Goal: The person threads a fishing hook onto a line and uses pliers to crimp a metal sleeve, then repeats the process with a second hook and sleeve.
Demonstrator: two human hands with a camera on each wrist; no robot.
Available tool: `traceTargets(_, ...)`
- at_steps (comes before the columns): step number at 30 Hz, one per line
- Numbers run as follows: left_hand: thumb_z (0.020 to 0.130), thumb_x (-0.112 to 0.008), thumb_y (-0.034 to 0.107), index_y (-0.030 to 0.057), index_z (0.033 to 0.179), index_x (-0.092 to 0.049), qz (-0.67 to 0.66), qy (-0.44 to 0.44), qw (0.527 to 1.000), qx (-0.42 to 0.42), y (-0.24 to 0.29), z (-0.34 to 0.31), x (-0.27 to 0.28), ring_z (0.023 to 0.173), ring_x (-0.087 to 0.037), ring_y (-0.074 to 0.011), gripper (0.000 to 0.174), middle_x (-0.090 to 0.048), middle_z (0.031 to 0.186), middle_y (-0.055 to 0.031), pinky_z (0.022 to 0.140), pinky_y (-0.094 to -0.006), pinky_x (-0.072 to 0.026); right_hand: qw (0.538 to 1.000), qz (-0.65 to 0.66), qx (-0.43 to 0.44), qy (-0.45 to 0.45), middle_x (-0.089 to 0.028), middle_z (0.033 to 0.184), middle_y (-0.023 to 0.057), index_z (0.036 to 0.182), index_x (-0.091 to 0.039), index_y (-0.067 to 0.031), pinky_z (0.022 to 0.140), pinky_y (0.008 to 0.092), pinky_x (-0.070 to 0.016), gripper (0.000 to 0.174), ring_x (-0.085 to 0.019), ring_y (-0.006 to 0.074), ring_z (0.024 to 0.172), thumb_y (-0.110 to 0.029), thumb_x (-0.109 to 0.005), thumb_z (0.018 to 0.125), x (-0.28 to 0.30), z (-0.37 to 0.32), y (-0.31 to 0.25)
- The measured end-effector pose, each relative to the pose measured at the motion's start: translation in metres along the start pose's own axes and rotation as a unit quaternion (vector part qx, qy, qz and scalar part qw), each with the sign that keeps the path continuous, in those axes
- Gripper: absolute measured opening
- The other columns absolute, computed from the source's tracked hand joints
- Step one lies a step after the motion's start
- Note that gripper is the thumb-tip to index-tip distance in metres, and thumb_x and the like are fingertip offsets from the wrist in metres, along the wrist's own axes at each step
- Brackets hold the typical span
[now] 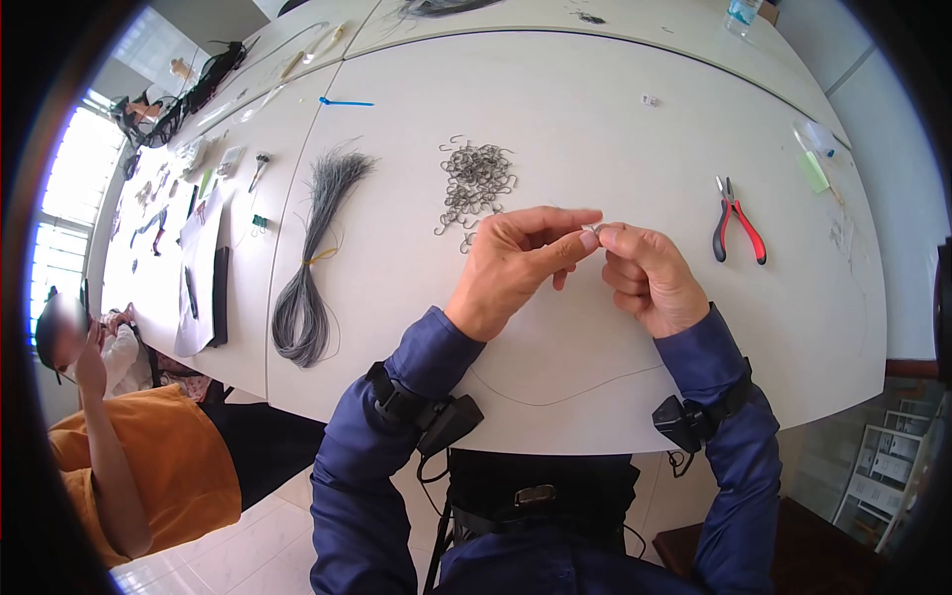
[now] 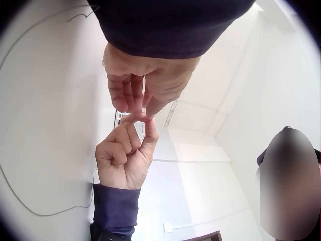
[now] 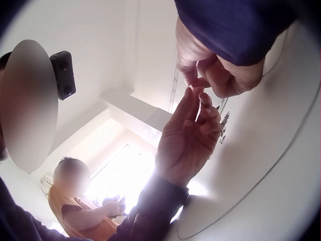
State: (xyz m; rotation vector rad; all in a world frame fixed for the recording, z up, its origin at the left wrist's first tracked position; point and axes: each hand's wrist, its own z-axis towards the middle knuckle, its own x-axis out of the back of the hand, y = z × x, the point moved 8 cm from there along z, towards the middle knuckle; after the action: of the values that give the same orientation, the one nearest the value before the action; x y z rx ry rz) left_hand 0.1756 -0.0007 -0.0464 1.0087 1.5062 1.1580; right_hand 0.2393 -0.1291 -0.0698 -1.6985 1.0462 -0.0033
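Observation:
Above the table, both hands meet fingertip to fingertip. My left hand (image 1: 516, 260) has its thumb and index finger at a small whitish piece (image 1: 592, 228); I cannot tell what the piece is. Thumb and forefinger of my right hand (image 1: 650, 278) pinch at the same spot, its other fingers curled in. In the left wrist view the right hand (image 2: 123, 155) faces the left hand (image 2: 150, 75), and their tips hide most of the piece. A thin grey wire (image 1: 540, 405) curves across the tabletop below the hands. Just beyond the left hand lies a pile of metal S-hooks (image 1: 476, 178).
A tied bundle of grey wire (image 1: 302, 307) lies to the left. Red-handled pliers (image 1: 742, 228) rest at the right, and a blue strip (image 1: 347, 102) farther back. Papers (image 1: 200, 278) lie on the left table, beside a person in an orange top (image 1: 164, 456).

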Motion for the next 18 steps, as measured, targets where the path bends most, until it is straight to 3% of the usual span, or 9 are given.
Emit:
traceTargets(6,0.094,-0.073,0.016,-0.0051,0.107,-0.072,-0.069,0.023,0.997,0.015,-0.001,0.000,-0.002,0.069,-0.062,-0.0094,0.025,-0.070,0.085,-0.0052,0.060,-0.0249,-0.0512,0.989,-0.089,0.094,0.074,-0.041,0.061,-0.0116,0.104,-0.066,-0.0038,0.045,0.0209,-0.0223,0.026,-0.028,-0.0003,0.050,-0.028,-0.071,0.096,0.002,-0.002,-0.012)
traceTargets(12,0.095,-0.072,0.016,-0.0045,0.104,-0.073,-0.110,0.046,0.992,0.037,-0.010,0.002,0.005,0.069,-0.062,-0.0101,0.023,-0.070,0.086,-0.0065,0.060,-0.0261,-0.0517,0.981,-0.109,0.121,0.108,-0.047,0.061,-0.0112,0.103,-0.068,-0.0033,0.045,0.0208,-0.0223,0.026,-0.029,-0.0007,0.049,-0.028,-0.071,0.097,0.005,-0.004,-0.016)
traceTargets(18,0.096,-0.071,0.016,-0.0041,0.107,-0.074,-0.107,0.048,0.992,0.051,-0.009,0.001,0.003,0.069,-0.061,-0.0097,0.023,-0.071,0.088,-0.0075,0.060,-0.0260,-0.0511,0.985,-0.098,0.114,0.084,-0.049,0.062,-0.0106,0.102,-0.069,-0.0030,0.045,0.0209,-0.0217,0.025,-0.030,-0.0009,0.049,-0.027,-0.070,0.097,0.003,-0.002,-0.014)
